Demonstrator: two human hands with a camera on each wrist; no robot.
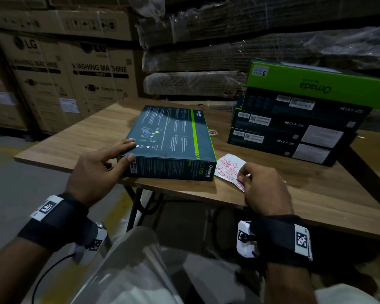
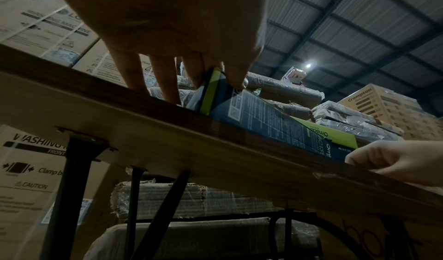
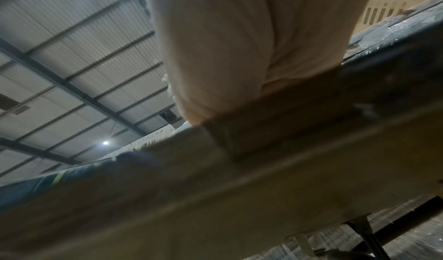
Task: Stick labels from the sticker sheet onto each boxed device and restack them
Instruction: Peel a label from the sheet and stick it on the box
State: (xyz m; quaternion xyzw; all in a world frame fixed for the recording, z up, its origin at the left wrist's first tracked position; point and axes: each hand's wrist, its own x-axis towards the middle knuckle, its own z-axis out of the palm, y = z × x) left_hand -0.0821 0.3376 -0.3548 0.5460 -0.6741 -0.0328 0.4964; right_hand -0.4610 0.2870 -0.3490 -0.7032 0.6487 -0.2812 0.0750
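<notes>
A dark blue Omada boxed device (image 1: pixel 169 139) lies flat on the wooden table (image 1: pixel 79 139), its front face at the near edge. My left hand (image 1: pixel 131 150) pinches its near left corner, with fingers on top and the thumb on the front face; the left wrist view shows the same left hand (image 2: pixel 215 74) on that box corner (image 2: pixel 251 112). To the right of the box lies a white sticker sheet (image 1: pixel 227 166) with several red-edged labels. My right hand (image 1: pixel 241 177) rests on it, fingers curled, pinching a label at the sheet's near edge. In the right wrist view, the fingertips are hidden.
A stack of several dark boxed devices (image 1: pixel 290 132), topped by a green Omada box (image 1: pixel 316 84), stands at the table's back right. A round red sticker (image 1: pixel 213 132) lies on the table behind the sheet. Large washing machine cartons (image 1: pixel 70 75) and wrapped cardboard bundles (image 1: pixel 195 62) stand beyond the table.
</notes>
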